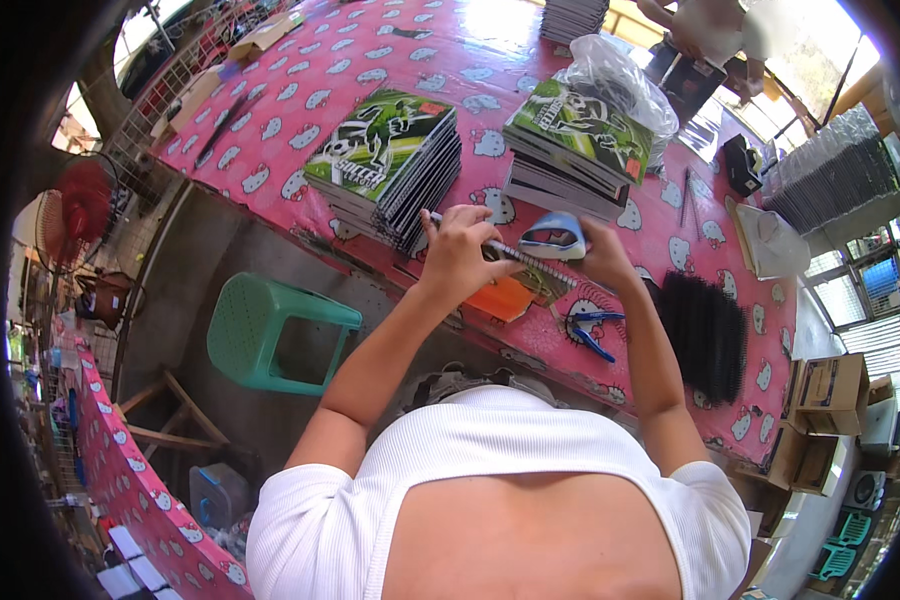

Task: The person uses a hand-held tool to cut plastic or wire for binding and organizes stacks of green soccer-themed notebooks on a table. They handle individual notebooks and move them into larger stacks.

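Observation:
My left hand [460, 252] is closed on the edge of a notebook [542, 285], thumb and fingers along its spiral binding [535, 262]. My right hand [606, 260] grips a rounded blue and white hand tool [553, 238] just beyond the binding; its exact kind cannot be made out. An orange sheet or cover part [500, 298] shows beneath my left hand. Blue-handled pliers [594, 332] lie on the table nearer to me. Close to my left hand stands a stack of green-covered notebooks [390, 160]; a second stack [575, 140] rises beyond the tool.
The pink patterned tablecloth [270, 135] covers the long table. Black binding coils [705, 335] lie in a heap at the right, and a clear plastic bag [620, 85] rests against the far stack. A green stool [280, 335] stands at the left; cardboard boxes [832, 392] sit at the right.

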`<state>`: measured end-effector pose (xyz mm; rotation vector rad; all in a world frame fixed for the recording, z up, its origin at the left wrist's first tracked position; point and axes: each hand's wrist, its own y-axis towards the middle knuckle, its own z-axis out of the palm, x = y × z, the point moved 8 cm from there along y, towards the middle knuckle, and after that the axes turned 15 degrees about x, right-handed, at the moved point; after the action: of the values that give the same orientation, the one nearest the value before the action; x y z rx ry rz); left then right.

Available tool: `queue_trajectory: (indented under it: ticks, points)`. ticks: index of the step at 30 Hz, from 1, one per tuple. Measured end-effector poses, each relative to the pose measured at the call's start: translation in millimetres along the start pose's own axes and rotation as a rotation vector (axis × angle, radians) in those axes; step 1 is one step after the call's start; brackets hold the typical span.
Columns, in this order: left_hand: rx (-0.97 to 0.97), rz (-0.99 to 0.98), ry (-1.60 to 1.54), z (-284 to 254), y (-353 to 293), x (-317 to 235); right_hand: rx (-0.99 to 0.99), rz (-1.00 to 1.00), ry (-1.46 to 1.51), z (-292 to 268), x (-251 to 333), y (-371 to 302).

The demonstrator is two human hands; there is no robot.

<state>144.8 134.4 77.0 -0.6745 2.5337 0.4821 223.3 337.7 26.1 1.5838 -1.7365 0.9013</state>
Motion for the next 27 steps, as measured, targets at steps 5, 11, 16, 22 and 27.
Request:
queue_trajectory:
  ticks: [5,11,16,22,27]
  points:
    - [-0.004,0.045,-0.139,-4.8,7.3,19.8,0.108,-0.073,0.307,16.8,22.0,13.5]
    - [-0.129,-0.058,-0.226,-24.6,-2.5,37.9,0.139,-0.302,0.528,17.0,73.2,27.5]
    - [-0.210,-0.084,-0.278,-27.4,-12.0,55.8,0.250,-0.323,0.789,23.5,52.5,42.5]
    - [-0.096,-0.191,-0.595,-12.2,-15.7,77.7,0.198,-0.294,0.391,31.7,50.6,70.6]
    - [-0.276,-0.055,-0.680,-29.0,-14.6,74.0,0.156,-0.276,0.567,43.0,53.8,76.8]
